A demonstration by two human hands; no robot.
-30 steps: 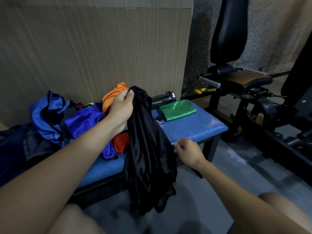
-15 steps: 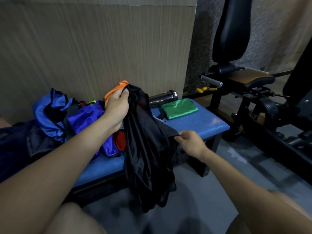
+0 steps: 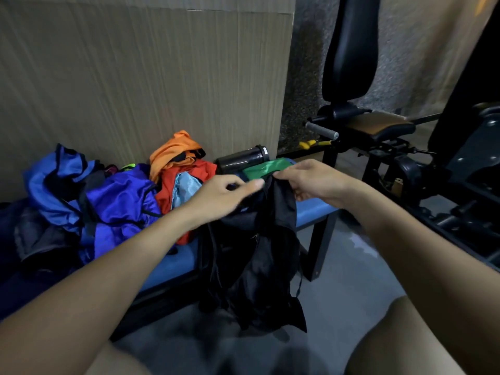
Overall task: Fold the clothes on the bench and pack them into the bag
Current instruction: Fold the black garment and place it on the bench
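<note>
Black garment [image 3: 259, 255], crumpled, dangling

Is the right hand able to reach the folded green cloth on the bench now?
Probably yes: the right hand is right beside the green cloth, but it grips the black garment.

A blue padded bench [image 3: 311, 209] on dark legs stands against the wall. To the left of a folded green cloth [image 3: 266, 167] lying near its right end, a heap of clothes [image 3: 121, 196] covers the seat (blue, purple, orange, red). Just behind the green cloth a dark bottle [image 3: 242, 158] lies on its side.
</note>
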